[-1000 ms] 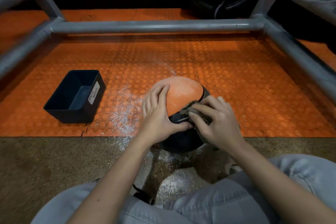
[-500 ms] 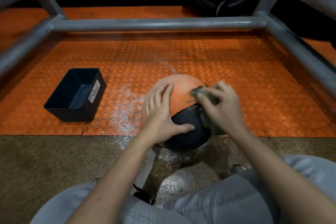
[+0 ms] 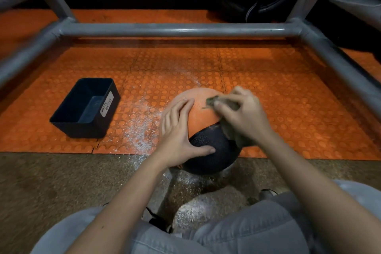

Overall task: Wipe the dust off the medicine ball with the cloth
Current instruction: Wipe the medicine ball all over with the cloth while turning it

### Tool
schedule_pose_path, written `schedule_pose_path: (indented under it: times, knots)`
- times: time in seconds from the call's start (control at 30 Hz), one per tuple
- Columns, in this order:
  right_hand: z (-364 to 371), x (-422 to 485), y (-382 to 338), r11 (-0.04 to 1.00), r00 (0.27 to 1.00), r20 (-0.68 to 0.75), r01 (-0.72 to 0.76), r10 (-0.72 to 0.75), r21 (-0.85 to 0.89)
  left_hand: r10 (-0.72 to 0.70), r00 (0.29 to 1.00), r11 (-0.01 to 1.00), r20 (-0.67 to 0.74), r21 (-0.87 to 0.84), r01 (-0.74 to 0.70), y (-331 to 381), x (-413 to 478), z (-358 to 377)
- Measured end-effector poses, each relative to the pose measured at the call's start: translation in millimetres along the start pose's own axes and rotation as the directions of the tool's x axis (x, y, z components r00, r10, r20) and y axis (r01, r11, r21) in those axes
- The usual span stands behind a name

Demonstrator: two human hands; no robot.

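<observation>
Fingers: your left hand (image 3: 179,130) spreads flat on the medicine ball (image 3: 203,118); your right hand (image 3: 242,113) pinches the cloth (image 3: 232,130).
Cloth: pressed on the ball's orange top.

One view only, head-worn, wide-angle. Looks forward and steeply down from above the person's knees (image 3: 237,231). Close in: both forearms run up from the bottom edge to the ball (image 3: 203,113) at frame centre. Floor mat (image 3: 288,109) fills the middle; pipe frame (image 3: 177,30) crosses the top, bowed by the lens. Wall strip at far edge.
</observation>
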State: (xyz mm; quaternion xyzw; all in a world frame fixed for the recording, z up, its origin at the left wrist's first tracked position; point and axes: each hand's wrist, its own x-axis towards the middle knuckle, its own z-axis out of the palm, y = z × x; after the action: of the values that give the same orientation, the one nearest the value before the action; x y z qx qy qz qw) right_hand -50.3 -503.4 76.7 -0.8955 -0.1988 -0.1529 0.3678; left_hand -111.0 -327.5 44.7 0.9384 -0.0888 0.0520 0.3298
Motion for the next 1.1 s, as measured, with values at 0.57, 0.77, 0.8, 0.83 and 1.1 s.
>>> schedule_pose_path:
  times: [0.57,0.77,0.8,0.83,1.1]
  knots:
    - [-5.4,9.4,21.6,0.952,0.969,-0.024,-0.235,0.244,0.195,0.057,0.998,0.998,0.009,-0.032,-0.057,-7.5,6.8,-1.1]
    - [9.9,-8.5,22.9,0.936,0.94,-0.122,-0.293,0.319,0.195,0.015,1.0,0.988,-0.007,-0.153,-0.016,-14.4,9.9,-8.1]
    - [10.7,-15.4,21.4,0.94,0.938,-0.143,-0.288,0.316,0.185,-0.004,0.999,0.984,-0.032,-0.176,-0.002,-13.1,9.7,-9.1]
    - [10.5,-21.3,19.3,0.943,0.938,-0.163,-0.275,0.306,0.186,-0.025,0.997,0.98,-0.068,-0.199,0.011,-10.3,10.4,-9.8]
    - [10.2,-50.2,17.0,0.937,0.922,-0.225,-0.264,0.315,0.228,-0.124,0.892,0.988,-0.435,-0.137,0.07,20.5,6.8,23.0]
